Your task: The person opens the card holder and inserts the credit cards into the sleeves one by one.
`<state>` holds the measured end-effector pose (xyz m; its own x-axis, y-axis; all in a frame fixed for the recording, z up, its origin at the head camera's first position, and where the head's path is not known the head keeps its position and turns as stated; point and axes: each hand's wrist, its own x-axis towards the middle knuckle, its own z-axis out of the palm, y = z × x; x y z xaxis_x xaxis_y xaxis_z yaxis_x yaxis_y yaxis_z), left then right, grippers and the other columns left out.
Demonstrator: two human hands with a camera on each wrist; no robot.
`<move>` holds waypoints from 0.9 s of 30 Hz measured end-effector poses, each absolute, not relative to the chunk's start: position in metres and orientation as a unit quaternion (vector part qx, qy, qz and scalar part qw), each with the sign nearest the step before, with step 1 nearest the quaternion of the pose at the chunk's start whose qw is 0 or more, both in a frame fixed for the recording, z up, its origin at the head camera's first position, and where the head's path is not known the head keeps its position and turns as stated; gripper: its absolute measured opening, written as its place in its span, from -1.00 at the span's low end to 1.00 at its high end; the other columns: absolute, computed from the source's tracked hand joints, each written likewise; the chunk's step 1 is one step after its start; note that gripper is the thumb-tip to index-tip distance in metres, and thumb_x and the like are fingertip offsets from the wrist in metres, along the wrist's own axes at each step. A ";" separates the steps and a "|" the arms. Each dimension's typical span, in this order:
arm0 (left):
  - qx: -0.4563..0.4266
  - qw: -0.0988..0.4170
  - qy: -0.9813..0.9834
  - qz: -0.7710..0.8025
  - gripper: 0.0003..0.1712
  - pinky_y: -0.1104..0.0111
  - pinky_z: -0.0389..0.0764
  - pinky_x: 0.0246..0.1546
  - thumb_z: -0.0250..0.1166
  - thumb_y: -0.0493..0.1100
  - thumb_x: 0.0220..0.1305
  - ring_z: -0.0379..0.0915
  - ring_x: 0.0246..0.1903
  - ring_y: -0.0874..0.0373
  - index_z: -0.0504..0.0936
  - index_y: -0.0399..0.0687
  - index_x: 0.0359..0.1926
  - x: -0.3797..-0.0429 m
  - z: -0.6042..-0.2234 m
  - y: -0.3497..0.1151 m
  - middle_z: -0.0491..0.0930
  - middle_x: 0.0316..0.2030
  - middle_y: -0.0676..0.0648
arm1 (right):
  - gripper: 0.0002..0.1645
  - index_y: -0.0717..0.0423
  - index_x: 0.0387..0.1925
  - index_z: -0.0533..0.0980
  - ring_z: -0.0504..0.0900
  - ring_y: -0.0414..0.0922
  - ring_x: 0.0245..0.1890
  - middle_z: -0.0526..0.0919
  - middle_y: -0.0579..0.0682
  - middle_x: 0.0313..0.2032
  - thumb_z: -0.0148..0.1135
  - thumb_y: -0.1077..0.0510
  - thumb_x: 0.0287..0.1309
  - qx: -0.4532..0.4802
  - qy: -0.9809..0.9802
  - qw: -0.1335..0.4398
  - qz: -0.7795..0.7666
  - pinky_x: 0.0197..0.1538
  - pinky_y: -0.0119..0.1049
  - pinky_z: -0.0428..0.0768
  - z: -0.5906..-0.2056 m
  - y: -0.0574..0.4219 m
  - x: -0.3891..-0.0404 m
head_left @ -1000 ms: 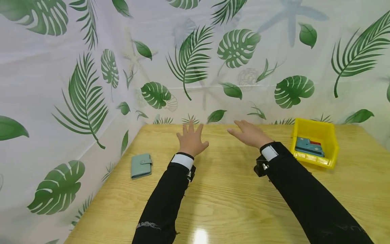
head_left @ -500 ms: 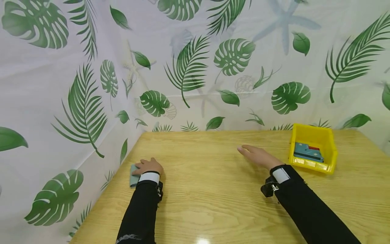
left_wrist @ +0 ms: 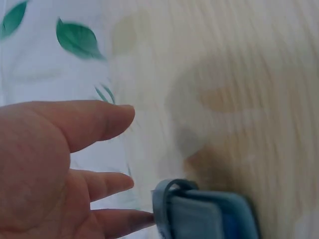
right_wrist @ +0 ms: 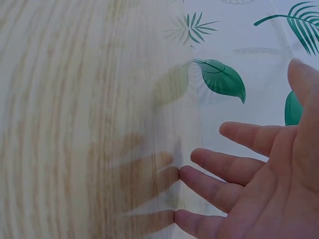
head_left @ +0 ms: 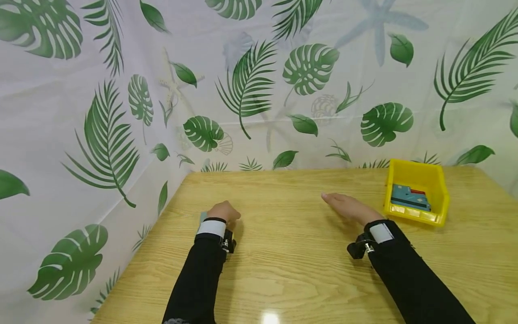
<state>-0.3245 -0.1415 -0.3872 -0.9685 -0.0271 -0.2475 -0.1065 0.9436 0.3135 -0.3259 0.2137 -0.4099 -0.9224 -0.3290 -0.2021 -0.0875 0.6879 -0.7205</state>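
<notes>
A light blue-green wallet (head_left: 203, 217) with a strap lies on the left part of the table, mostly covered by my left hand (head_left: 224, 211) in the head view. The left wrist view shows the same wallet (left_wrist: 199, 214) at the bottom, its strap loop toward the hand. There the fingers are fairly straight and spread, and the lowest fingertip (left_wrist: 144, 219) is right at the strap. My right hand (head_left: 348, 207) is held over the table right of centre, holding nothing. In the right wrist view its fingers (right_wrist: 214, 189) are extended, with the lower fingertips close to the glossy tabletop.
A yellow plastic bin (head_left: 439, 198) stands at the back right of the wooden table (head_left: 283, 261). Inside it lie blue cards (head_left: 408, 198) and something red. White cloth (head_left: 251, 81) printed with green leaves hangs behind the table and along its left side.
My left hand went left and down onto the wallet, then came back right a little, and the wallet shifted right with it. The right hand came down slightly toward the table and moved right.
</notes>
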 end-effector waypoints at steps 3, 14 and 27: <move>0.004 0.116 0.976 0.181 -0.68 0.24 0.48 -0.28 0.21 -0.10 0.44 0.41 -0.44 0.07 0.69 -0.31 -0.11 -0.326 -0.384 -0.110 0.62 -0.33 -0.13 | 0.05 0.48 0.50 0.05 0.01 0.43 0.48 0.06 0.49 0.48 -0.38 -0.40 0.54 -0.106 0.908 0.166 -0.369 0.46 0.29 0.04 -0.409 0.215 -0.328; 0.140 0.138 0.952 0.234 -0.28 0.10 0.48 0.26 0.23 0.09 0.46 0.41 0.32 -0.08 0.33 -0.11 0.50 -0.322 -0.392 -0.015 0.45 0.37 -0.17 | 0.00 0.50 0.45 0.16 0.10 0.46 0.44 0.17 0.51 0.43 -0.37 -0.36 0.56 -0.100 0.926 0.163 -0.325 0.42 0.33 0.13 -0.410 0.215 -0.328; 0.175 0.072 0.950 0.248 -0.39 0.14 0.56 0.13 0.48 -0.13 0.25 0.53 0.18 -0.08 0.57 -0.21 0.29 -0.322 -0.423 -0.028 0.59 0.20 -0.19 | -0.08 0.45 0.40 0.29 0.28 0.41 0.38 0.34 0.45 0.36 -0.19 -0.32 0.55 -0.136 0.932 0.149 -0.300 0.34 0.28 0.29 -0.412 0.194 -0.331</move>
<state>-0.3216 -0.0284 -0.4229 -0.9286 0.3678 -0.0502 0.2961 0.8156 0.4972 -0.3313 0.1942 -0.4123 -0.9182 -0.3439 -0.1966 -0.1648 0.7829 -0.6000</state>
